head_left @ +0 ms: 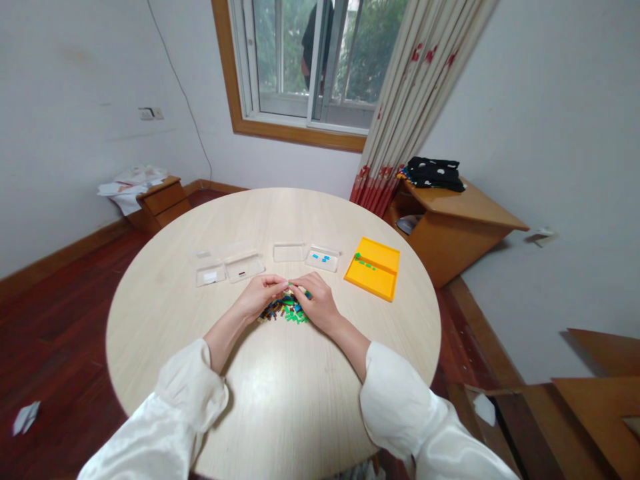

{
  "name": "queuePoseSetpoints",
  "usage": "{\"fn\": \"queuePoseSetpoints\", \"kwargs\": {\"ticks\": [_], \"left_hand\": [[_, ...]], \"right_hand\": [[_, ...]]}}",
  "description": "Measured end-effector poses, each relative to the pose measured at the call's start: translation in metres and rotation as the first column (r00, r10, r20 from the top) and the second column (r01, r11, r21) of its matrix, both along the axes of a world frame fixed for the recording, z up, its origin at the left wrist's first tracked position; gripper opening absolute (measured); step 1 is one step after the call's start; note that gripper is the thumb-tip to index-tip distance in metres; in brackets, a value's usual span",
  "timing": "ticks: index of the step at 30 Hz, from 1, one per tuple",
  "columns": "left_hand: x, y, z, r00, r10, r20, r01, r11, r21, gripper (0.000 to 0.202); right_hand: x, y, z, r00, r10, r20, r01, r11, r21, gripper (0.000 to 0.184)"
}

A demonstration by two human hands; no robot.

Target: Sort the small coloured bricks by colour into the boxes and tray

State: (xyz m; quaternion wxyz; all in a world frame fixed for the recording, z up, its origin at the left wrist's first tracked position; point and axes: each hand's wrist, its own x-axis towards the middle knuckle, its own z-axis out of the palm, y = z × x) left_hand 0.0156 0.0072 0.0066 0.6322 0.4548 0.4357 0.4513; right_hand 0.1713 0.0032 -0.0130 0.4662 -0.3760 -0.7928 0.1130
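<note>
Over a heap of small coloured toy bricks (pixel 294 313), both hands meet with their fingertips together. My left hand (pixel 264 292) is closed in a pinch at the heap's left side. My right hand (pixel 320 300) is closed too, its thumb and fingers pointing left. A bit of green shows where the fingertips meet; it looks like a small green brick (pixel 290 285), mostly hidden by the fingers. Green, blue, brown and yellow pieces lie loose beneath the hands, and the right hand covers part of them.
Behind the hands stand clear plastic boxes, one with blue bricks (pixel 321 257) and another with a dark piece (pixel 243 273). A yellow tray (pixel 381 290) holding several green bricks lies to the right. The round table (pixel 165 320) carries everything. A person (pixel 315 47) is outside the window.
</note>
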Motion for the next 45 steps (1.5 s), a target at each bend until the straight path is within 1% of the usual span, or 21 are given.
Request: {"fn": "queuePoseSetpoints", "kwargs": {"ticks": [4,6,8,10,12,14,17,20,22,25,29,33,40,42,43,45], "left_hand": [[0.001,-0.001,0.000,1.000,0.001,-0.003,-0.001,1.000,0.001,0.037],[0.000,0.000,-0.001,1.000,0.023,-0.004,-0.023,1.000,0.003,0.038],[-0.001,0.001,-0.003,0.998,0.065,-0.007,-0.065,0.998,0.008,0.038],[-0.002,0.004,-0.005,0.993,0.114,-0.011,-0.114,0.993,0.014,0.038],[-0.004,0.006,-0.007,0.989,0.147,-0.023,-0.147,0.989,0.024,0.037],[-0.004,0.007,-0.009,0.987,0.157,-0.039,-0.156,0.987,0.030,0.037],[-0.005,0.008,-0.012,0.984,0.167,-0.061,-0.165,0.985,0.046,0.035],[-0.007,0.009,-0.013,0.972,0.217,-0.086,-0.210,0.975,0.078,0.035],[-0.009,0.011,-0.014,0.960,0.263,-0.098,-0.253,0.962,0.104,0.034],[-0.012,0.014,-0.016,0.943,0.319,-0.096,-0.306,0.943,0.128,0.034],[-0.014,0.016,-0.019,0.935,0.344,-0.090,-0.330,0.933,0.141,0.033],[-0.013,0.016,-0.019,0.928,0.357,-0.107,-0.339,0.928,0.152,0.033],[-0.015,0.017,-0.021,0.925,0.366,-0.100,-0.349,0.924,0.158,0.033],[-0.015,0.017,-0.021,0.923,0.370,-0.103,-0.351,0.922,0.165,0.032],[-0.015,0.017,-0.021,0.921,0.373,-0.107,-0.353,0.920,0.167,0.032],[-0.015,0.017,-0.021,0.913,0.387,-0.128,-0.363,0.915,0.176,0.031]], "right_hand": [[-0.002,0.001,0.000,1.000,0.010,-0.025,-0.008,0.998,0.069,0.015],[0.001,0.003,0.003,0.999,-0.008,-0.049,0.013,0.994,0.104,0.013],[0.011,0.010,0.008,0.992,-0.080,-0.095,0.091,0.988,0.122,0.013],[0.030,0.020,0.012,0.961,-0.227,-0.157,0.243,0.965,0.094,0.013],[0.055,0.032,0.013,0.907,-0.391,-0.159,0.400,0.916,0.035,0.014],[0.080,0.043,0.012,0.830,-0.542,-0.131,0.541,0.840,-0.041,0.018],[0.108,0.052,0.007,0.726,-0.687,0.017,0.681,0.717,-0.146,0.022],[0.119,0.054,0.002,0.664,-0.720,0.199,0.747,0.631,-0.209,0.022],[0.120,0.054,0.000,0.637,-0.715,0.289,0.771,0.594,-0.229,0.021],[0.118,0.054,-0.002,0.611,-0.703,0.364,0.791,0.558,-0.250,0.021],[0.117,0.055,-0.003,0.620,-0.694,0.367,0.784,0.560,-0.267,0.022],[0.118,0.057,-0.004,0.644,-0.692,0.327,0.765,0.572,-0.296,0.022],[0.120,0.061,-0.007,0.662,-0.704,0.259,0.747,0.587,-0.313,0.024],[0.121,0.061,-0.007,0.676,-0.710,0.200,0.731,0.612,-0.301,0.024],[0.121,0.061,-0.006,0.687,-0.709,0.157,0.719,0.634,-0.286,0.024],[0.118,0.060,-0.005,0.725,-0.687,0.055,0.678,0.696,-0.236,0.024]]}}
